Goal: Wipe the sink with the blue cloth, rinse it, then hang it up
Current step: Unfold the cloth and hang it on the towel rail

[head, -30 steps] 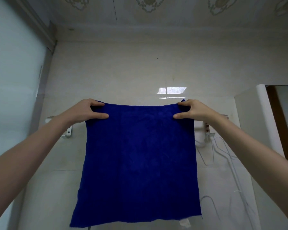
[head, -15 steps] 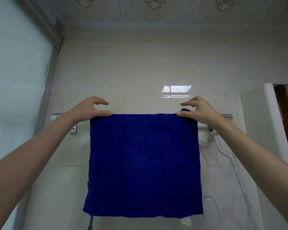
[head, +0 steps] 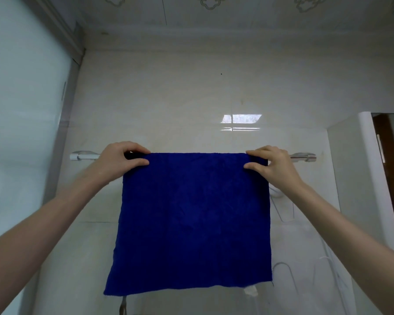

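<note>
Left hand [head: 121, 159] is pinching the top left corner of the blue cloth [head: 191, 219], fingers curling over the top edge, thumb pressing on the front; right hand [head: 271, 164] is gripping the top right corner the same way. Both hands are sitting right at the towel bar [head: 303, 156], and the cloth's top edge is running straight along it, so the cloth is probably draping over the bar now and hanging flat against the wall. The hang-up step is looking nearly done, only letting go remaining. Against the frame a second ago, the cloth is sitting lower and level with the bar ends; half a second ago the fingers were lifting off the corners, now they are closing on them again. White hangers [head: 282, 210] are hanging just right of the cloth
</note>
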